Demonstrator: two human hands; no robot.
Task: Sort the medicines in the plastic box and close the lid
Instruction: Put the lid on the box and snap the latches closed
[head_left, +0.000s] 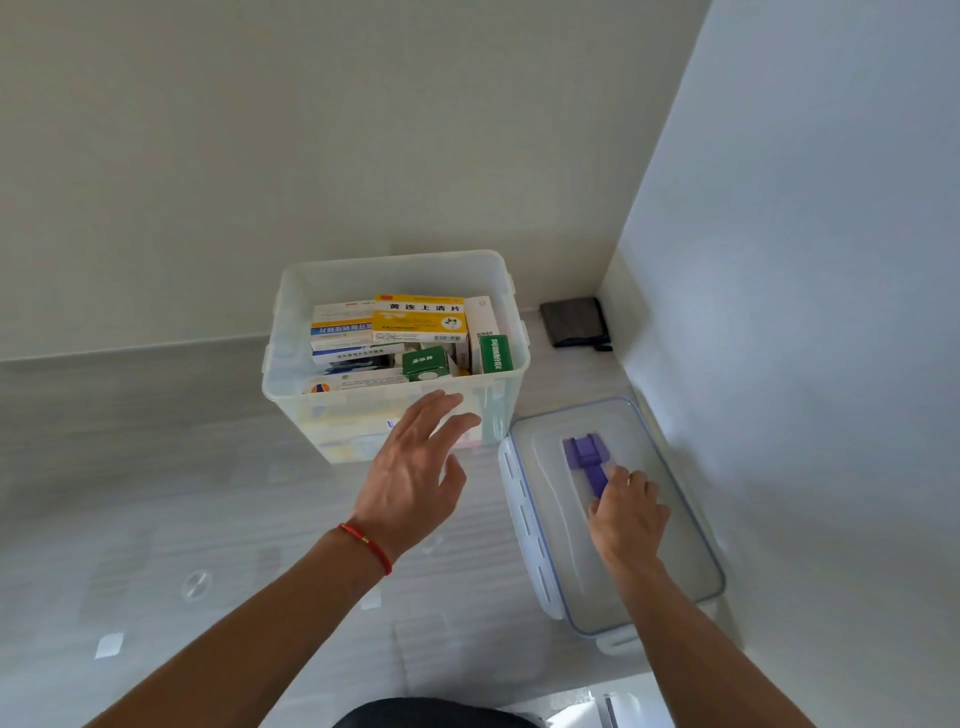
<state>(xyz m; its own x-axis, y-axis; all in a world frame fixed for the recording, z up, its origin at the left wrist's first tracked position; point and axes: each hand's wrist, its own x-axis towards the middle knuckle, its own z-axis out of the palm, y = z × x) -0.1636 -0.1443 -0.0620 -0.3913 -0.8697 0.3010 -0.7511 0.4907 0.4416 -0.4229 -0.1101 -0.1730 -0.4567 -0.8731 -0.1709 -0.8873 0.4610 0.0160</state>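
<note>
Gripping purple handle, your right hand risks tilting lid; left hand spread, box at 11 o'clock unsteadied.

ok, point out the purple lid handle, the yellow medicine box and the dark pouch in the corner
purple lid handle (586, 460): head view, on its wide far end.
yellow medicine box (418, 318): head view, middle of the printed face.
dark pouch (571, 320): head view, centre of its top.

The translucent plastic box stands open and upright, packed with medicine cartons: a yellow carton on top, green cartons toward 4 o'clock. Its clear lid, purple handle up, lies flat beside it at 4 o'clock, seemingly just apart.
</note>
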